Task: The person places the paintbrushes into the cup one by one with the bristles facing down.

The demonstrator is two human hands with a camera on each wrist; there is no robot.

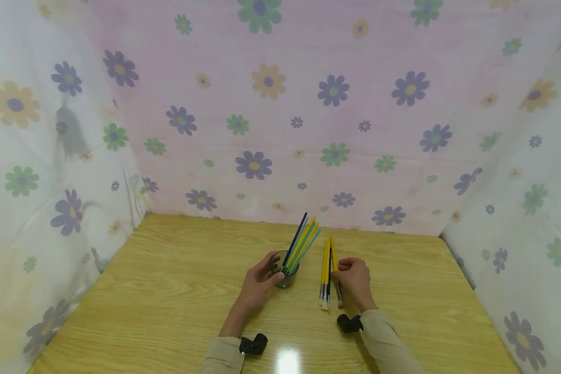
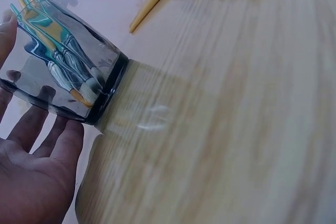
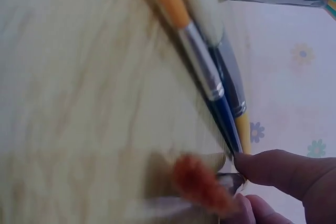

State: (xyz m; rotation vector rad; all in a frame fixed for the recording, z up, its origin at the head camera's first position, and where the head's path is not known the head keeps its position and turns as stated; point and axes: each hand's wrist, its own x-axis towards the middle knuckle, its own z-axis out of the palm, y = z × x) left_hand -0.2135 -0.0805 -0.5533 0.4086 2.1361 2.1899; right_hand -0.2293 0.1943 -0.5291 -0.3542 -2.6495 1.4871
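1. The left hand (image 1: 257, 284) is closed round a see-through dark cup (image 1: 287, 282), thumb on the near side and fingers on the outer side.
2. The cup stands on the wooden table (image 1: 168, 296), left of the right hand (image 1: 355, 279).
3. Several paintbrushes (image 1: 304, 244) stand in the cup, bristles down, their dark blue, yellow and light green handles leaning to the right above the rim.
4. The right hand has thumb and fingertips together on a brush with reddish-brown bristles (image 1: 340, 303); its yellow handle points away from the person.
5. Just left of that brush, a small bunch of brushes (image 1: 325, 270) lies close together on the table, with yellow handles and one dark one. Their bristles point toward the person.
6. In the right wrist view, an orange-tipped brush with a blue handle (image 3: 227, 121) lies next to a pale-bristled one with a yellow handle (image 3: 243, 129); the reddish bristles are blurred.
7. Both arms wear beige sleeves (image 1: 392, 345), with a small black device (image 1: 349, 323) at each wrist.
8. Flowered cloth (image 1: 280, 52) hangs behind the table and at both sides.
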